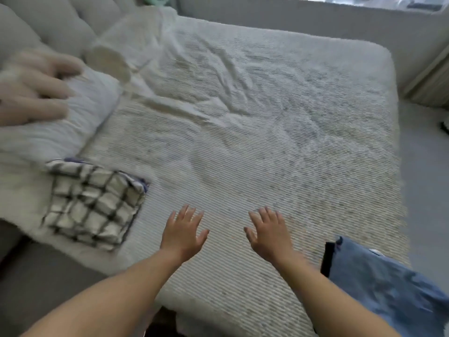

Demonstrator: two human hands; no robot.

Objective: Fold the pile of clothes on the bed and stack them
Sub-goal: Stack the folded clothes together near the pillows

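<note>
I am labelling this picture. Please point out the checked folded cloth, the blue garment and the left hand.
checked folded cloth (93, 203): head view, middle of its top face.
blue garment (386, 288): head view, middle of the fabric.
left hand (183, 231): head view, back of the hand.

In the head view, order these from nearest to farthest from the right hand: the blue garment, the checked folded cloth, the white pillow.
Measured from the right hand:
1. Blue garment, to the right at the bed's near edge.
2. Checked folded cloth, to the left, beyond the left hand.
3. White pillow, far left and farther up the bed.
</note>
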